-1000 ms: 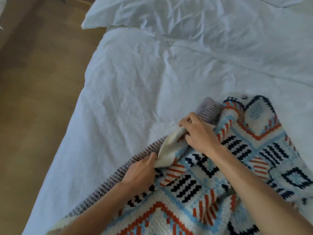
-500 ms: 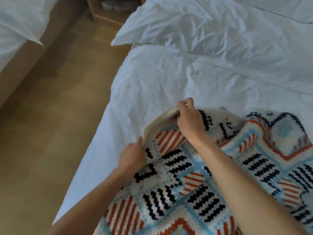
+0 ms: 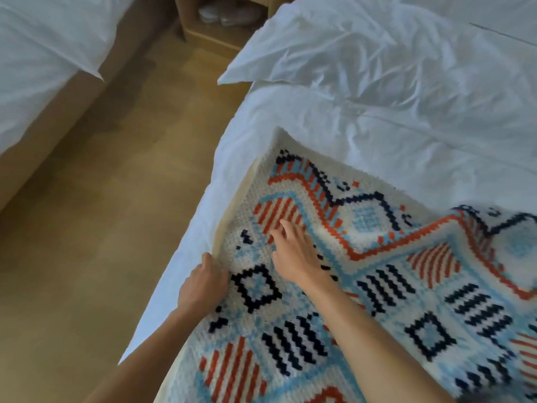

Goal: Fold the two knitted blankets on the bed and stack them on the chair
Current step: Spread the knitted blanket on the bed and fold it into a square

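head view: the only camera, looking down over both forearms at the side of a bed.
patterned blanket: knitted, cream with orange, light blue and navy blocks. It fills the lower right of the frame, lying mostly flat on the bed, with one corner pointing toward the middle of the frame. Its left edge runs right along the side of the mattress. Over at the right edge of the frame it's rumpled, with an orange-bordered layer lying over the rest.
left hand: lower middle, right at the blanket's left edge. The thumb is on top of the edge and the fingers are tucked out of sight, so it looks like it's pinching that edge, but I can't say for sure.
right hand: just right of the left one, palm down on the blanket. The fingers are loose and spread, not gripping, and the tips touch an orange-striped patch.
bed: wrinkled white sheet, bare above the blanket.
pillow: white and creased, top middle to right.
floor: wood-look, left half of the frame.
second bed: white bedding, upper left.
nightstand: top centre between the beds, with pale slippers in its open shelf.
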Tool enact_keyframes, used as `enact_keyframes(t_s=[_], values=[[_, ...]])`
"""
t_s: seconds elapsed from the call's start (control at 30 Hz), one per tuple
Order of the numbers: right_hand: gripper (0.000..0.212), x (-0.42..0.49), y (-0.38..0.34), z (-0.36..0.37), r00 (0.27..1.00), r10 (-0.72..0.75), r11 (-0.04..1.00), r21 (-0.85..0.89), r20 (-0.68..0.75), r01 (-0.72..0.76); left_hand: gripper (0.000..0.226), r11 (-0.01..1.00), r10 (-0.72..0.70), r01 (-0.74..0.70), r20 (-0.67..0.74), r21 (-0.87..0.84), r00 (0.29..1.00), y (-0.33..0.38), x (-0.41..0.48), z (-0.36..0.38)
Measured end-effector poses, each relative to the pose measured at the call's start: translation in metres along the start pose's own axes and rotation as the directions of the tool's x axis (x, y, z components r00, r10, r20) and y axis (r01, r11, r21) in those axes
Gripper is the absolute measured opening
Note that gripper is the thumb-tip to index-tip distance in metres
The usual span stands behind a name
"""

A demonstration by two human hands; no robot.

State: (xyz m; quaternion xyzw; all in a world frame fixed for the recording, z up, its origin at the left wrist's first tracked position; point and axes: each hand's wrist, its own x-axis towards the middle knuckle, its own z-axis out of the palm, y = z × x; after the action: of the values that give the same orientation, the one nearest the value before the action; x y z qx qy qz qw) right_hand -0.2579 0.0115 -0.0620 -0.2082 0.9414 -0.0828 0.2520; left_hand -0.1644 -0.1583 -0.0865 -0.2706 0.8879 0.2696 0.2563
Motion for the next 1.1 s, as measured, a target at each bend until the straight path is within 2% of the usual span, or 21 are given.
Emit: enact_keyframes(t_s=[0.07, 0.13, 0.17, 0.2, 0.3, 0.4, 0.5, 0.6, 0.7, 0.8, 0.9, 0.97, 1.03, 1.1], values=[[0.045, -0.022, -0.002, 0.014, 0.999, -0.034, 0.999, 0.016, -0.029, 0.034, 0.016, 0.998, 0.051, -0.048, -0.089, 0.035, 0.995, -0.009, -0.001, -0.001], [0.046, -0.049, -0.009, 0.029, 0.995, -0.092, 0.995, 0.024, -0.031, 0.093, 0.018, 1.000, -0.009, 0.001, -0.270, -0.031, 0.963, -0.019, 0.002, -0.005], [0.046, -0.064, -0.013, 0.036, 0.993, -0.112, 0.993, 0.020, -0.035, 0.113, 0.020, 0.994, -0.074, 0.047, -0.303, -0.094, 0.950, -0.024, 0.003, -0.006], [0.044, -0.080, -0.018, 0.043, 0.992, -0.121, 0.993, 0.008, -0.045, 0.122, 0.022, 0.986, -0.123, 0.086, -0.279, -0.143, 0.952, -0.029, 0.002, -0.006], [0.037, -0.131, -0.028, 0.064, 0.990, -0.085, 0.996, -0.009, -0.109, 0.084, 0.031, 0.990, -0.079, 0.068, -0.086, -0.123, 0.993, -0.043, -0.018, 0.008], [0.036, -0.178, -0.029, 0.085, 0.989, -0.050, 0.998, 0.032, -0.142, 0.055, 0.038, 0.980, -0.079, 0.067, -0.057, -0.187, 0.995, -0.063, -0.050, 0.019], [0.043, -0.225, -0.022, 0.107, 0.999, -0.027, 0.999, -0.029, -0.042, 0.026, 0.039, 0.980, -0.108, 0.108, 0.006, -0.165, 0.994, -0.090, -0.087, 0.029], [0.051, -0.264, -0.022, 0.120, 0.999, 0.018, 0.999, -0.037, 0.032, -0.017, 0.045, 0.989, -0.137, 0.139, 0.043, -0.041, 0.990, -0.115, -0.121, 0.038], [0.056, -0.287, -0.029, 0.137, 0.984, -0.011, 1.000, 0.008, 0.176, 0.009, 0.050, 0.967, -0.203, 0.213, 0.083, -0.138, 0.976, -0.133, -0.140, 0.041], [0.064, -0.303, -0.044, 0.156, 0.956, -0.045, 0.998, -0.038, 0.290, 0.058, 0.051, 0.962, -0.193, 0.219, 0.159, -0.164, 0.968, -0.150, -0.160, 0.042], [0.081, -0.314, -0.062, 0.167, 0.944, 0.005, 0.989, -0.141, 0.330, 0.044, 0.052, 0.972, -0.197, 0.215, 0.178, -0.093, 0.964, -0.166, -0.186, 0.047], [0.086, -0.320, -0.068, 0.170, 0.953, 0.031, 0.978, -0.205, 0.303, 0.033, 0.047, 0.970, -0.197, 0.218, 0.179, -0.110, 0.964, -0.174, -0.203, 0.052], [0.081, -0.326, -0.071, 0.168, 0.955, 0.079, 0.961, -0.277, 0.286, 0.003, 0.040, 0.973, -0.178, 0.204, 0.212, -0.105, 0.961, -0.175, -0.217, 0.054], [0.056, -0.331, -0.073, 0.166, 0.969, 0.114, 0.960, -0.276, 0.219, -0.050, 0.033, 0.989, -0.150, 0.144, 0.206, 0.045, 0.967, -0.177, -0.226, 0.053]])
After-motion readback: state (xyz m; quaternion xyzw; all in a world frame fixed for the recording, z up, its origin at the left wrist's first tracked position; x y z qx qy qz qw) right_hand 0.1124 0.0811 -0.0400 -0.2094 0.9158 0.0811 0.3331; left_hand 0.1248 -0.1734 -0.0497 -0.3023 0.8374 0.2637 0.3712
